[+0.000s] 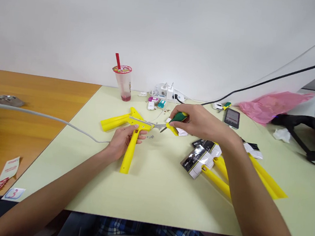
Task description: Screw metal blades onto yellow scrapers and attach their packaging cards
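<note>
My left hand point(121, 140) is closed around a yellow pistol-shaped plastic tool point(130, 153), its handle pointing down toward me. A thin metal piece sticks out at the tool's right end. My right hand point(194, 118) grips a screwdriver point(179, 117) with a green and yellow handle. The screwdriver's shaft slants down to the left, close to the metal piece; whether they touch I cannot tell. Behind my left hand lies another yellow plastic piece point(115, 122). Small metal parts point(151, 136) rest on the table just right of my left fingers.
Yellow-handled tools point(218, 183) with black-and-white cards point(198, 161) lie under my right forearm. Along the wall stand a cup with a straw point(123, 85), a power strip point(168, 92) and a phone point(232, 118). A grey cable point(59, 120) crosses from the left.
</note>
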Motion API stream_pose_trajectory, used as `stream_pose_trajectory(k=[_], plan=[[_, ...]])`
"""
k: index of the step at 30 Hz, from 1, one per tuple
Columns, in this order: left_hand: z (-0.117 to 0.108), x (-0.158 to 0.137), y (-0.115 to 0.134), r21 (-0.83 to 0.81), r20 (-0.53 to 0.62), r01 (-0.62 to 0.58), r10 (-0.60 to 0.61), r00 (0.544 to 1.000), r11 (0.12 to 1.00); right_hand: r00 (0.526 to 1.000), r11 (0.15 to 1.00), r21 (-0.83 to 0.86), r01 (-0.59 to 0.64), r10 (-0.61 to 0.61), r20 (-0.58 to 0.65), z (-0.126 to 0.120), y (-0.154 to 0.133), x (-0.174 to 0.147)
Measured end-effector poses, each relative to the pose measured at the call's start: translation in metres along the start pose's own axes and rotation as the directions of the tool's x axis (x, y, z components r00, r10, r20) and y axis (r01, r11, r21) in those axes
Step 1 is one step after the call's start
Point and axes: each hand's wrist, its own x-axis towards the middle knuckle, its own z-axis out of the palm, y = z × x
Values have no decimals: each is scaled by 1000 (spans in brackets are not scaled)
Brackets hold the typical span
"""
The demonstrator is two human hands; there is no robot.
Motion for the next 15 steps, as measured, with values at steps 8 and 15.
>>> stream_pose_trajectory(k=[8, 15], plan=[[0, 1, 2, -19, 10, -18, 19, 1000, 1000, 999, 1000, -8, 6, -5, 54, 12, -7, 4], [-1, 3, 2, -22, 9, -20, 20, 1000, 1000, 997, 999, -15, 39, -38, 60, 22, -6, 9]])
